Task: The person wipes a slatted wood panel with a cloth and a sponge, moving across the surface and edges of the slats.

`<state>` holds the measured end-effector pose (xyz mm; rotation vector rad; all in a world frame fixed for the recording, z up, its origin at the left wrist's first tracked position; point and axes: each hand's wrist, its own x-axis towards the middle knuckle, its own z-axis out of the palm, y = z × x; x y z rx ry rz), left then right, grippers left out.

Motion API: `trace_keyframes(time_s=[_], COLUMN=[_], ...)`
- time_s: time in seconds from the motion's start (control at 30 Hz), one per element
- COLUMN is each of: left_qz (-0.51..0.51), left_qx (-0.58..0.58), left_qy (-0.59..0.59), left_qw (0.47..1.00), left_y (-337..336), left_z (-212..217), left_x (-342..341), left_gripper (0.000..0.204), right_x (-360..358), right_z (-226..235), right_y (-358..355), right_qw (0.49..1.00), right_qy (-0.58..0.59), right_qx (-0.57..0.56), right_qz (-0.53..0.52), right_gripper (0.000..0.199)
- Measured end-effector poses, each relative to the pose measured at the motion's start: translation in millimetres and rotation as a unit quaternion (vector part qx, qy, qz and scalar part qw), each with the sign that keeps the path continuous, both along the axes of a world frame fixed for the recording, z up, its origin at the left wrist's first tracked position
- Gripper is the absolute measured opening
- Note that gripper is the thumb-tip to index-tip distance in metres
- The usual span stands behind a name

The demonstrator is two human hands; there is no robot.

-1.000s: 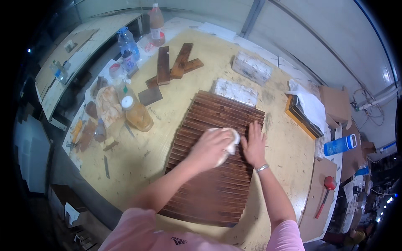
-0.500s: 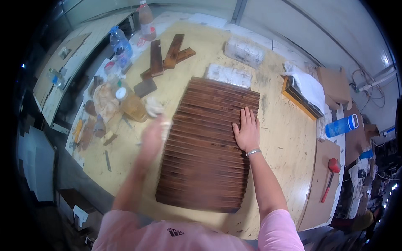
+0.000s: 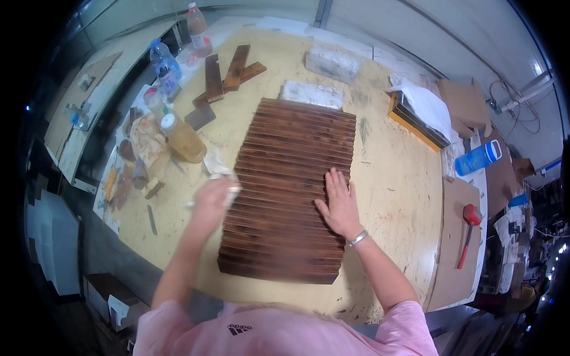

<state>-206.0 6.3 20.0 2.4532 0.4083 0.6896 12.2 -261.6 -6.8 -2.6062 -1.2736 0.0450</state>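
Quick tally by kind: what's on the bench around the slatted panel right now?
Slatted wooden panel: 1
Loose dark wood strips: 4
Bottles and jars: 5
White blocks: 2
Red-headed mallet: 1
Rag in left hand: 1
Total: 14

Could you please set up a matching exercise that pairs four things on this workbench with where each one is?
Things:
1. white cloth
2. red-headed mallet
3. blue plastic bottle
4. right hand

Places:
A. lying on the cardboard sheet at the bench's right edge
B. flat on the dark slatted wooden panel
C. held in the left hand at the panel's left edge
D. on its side, further away than the mallet

Pairs: 1-C, 2-A, 3-D, 4-B
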Motion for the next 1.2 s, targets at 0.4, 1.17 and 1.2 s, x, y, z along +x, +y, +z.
trace_keyframes(time_s=[0.4,1.17,1.2], left_qz=[-0.041,-0.114,-0.15], left_qx=[0.067,0.054,0.029], left_qy=[0.005,-0.032,-0.015], left_qw=[0.997,0.992,0.988], left_y=[-4.6,-123.3,-110.7], left_z=[-38.4,-49.6,-50.3], left_x=[52.5,146.9,141.5], left_gripper=[0.018,0.022,0.023], right_x=[-10.3,-3.9,-4.8], right_z=[-5.0,-18.9,-19.6], right_y=[0.7,1.5,1.8], right_qw=[1.0,1.0,0.999], right_qy=[0.024,0.013,0.024], right_qx=[-0.008,0.027,0.043], right_qz=[-0.013,-0.006,-0.006], right_gripper=[0.08,0.082,0.083])
